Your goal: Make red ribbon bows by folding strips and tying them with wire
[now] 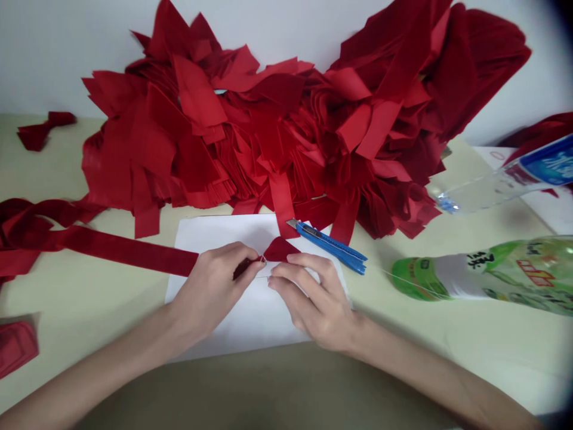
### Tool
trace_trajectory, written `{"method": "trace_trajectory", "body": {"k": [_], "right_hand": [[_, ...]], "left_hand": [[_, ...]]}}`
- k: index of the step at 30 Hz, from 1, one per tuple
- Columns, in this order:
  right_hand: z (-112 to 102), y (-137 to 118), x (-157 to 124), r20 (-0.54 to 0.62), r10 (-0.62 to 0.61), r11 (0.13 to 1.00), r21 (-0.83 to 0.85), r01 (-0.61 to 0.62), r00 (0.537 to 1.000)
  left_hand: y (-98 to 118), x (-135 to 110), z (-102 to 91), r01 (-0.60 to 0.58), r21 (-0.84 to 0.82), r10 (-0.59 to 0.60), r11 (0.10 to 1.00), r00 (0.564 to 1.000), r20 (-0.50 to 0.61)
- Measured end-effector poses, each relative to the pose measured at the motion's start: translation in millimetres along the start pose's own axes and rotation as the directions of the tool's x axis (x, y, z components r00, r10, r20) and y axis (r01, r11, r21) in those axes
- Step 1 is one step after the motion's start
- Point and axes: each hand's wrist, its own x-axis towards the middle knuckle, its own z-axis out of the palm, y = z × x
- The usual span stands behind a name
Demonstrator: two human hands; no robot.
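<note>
My left hand is closed in a pinch on a dark red velvety ribbon, whose long tail runs off to the left. A tiny pale or shiny bit shows at its fingertips, too small to name. The ribbon's folded end rises between my hands, by the fingers of my right hand. That hand's thumb and fingers are pinched together; a thin dark line shows at their tips, but I cannot make out what it is. Both hands are over a white paper sheet.
A blue utility knife lies just beyond my right hand, blade showing. Behind it is a big heap of cut red ribbon pieces. On the right lie a green-labelled bottle, with thin thread near it, and a clear bottle.
</note>
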Motion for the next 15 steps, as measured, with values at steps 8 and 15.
{"method": "trace_trajectory", "body": {"k": [8, 15], "right_hand": [[-6, 4, 14, 0.092, 0.400, 0.893, 0.186, -0.410, 0.912], [-3, 7, 14, 0.149, 0.479, 0.856, 0.142, -0.498, 0.865]], "left_hand": [[-7, -10, 7.6, -0.342, 0.344, 0.412, 0.874, 0.898, -0.153], [5, -13, 10.7, -0.343, 0.265, 0.402, 0.901, 0.890, -0.215]]}}
